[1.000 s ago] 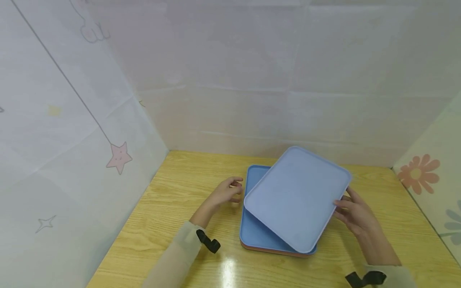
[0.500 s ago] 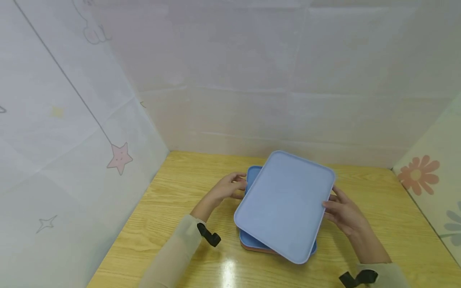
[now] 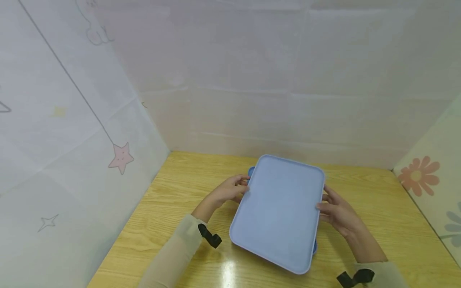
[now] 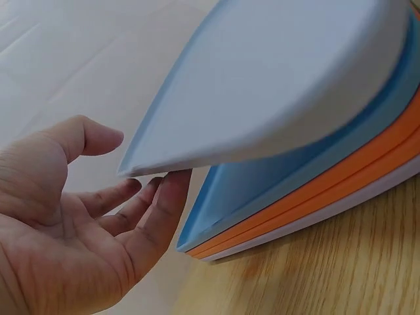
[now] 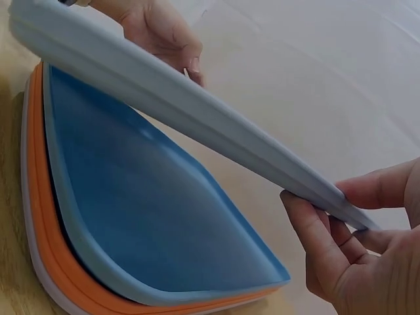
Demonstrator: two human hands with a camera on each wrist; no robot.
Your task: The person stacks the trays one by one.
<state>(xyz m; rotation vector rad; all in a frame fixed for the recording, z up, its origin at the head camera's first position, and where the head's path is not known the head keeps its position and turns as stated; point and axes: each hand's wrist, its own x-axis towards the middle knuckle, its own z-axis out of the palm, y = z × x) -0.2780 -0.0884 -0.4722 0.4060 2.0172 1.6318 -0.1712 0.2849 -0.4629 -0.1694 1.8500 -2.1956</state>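
Observation:
A pale lilac-blue rectangular tray (image 3: pixel 279 212) is held tilted above a stack. My right hand (image 3: pixel 340 212) grips its right edge, thumb (image 5: pixel 375 189) over the rim and fingers underneath. At the opposite edge is my left hand (image 3: pixel 228 190); its fingertips (image 4: pixel 176 180) touch the tray from below, while the thumb (image 4: pixel 104 136) stands off the rim. Directly beneath lies a blue tray (image 5: pixel 151 190), the top of the stack, with orange trays (image 5: pixel 49 243) and a pale one (image 4: pixel 315 209) under it. From the head, the raised tray hides most of the stack.
The stack rests on a wood-grain table (image 3: pixel 180 180). Pale sheets (image 3: pixel 230 80) with printed stars and flowers stand at the back and both sides. A black camera mount is strapped to each wrist.
The pale tray has moved left and towards the body, turning straighter over the stack, carried by my right hand. My left hand has shifted slightly right to meet the tray's left edge.

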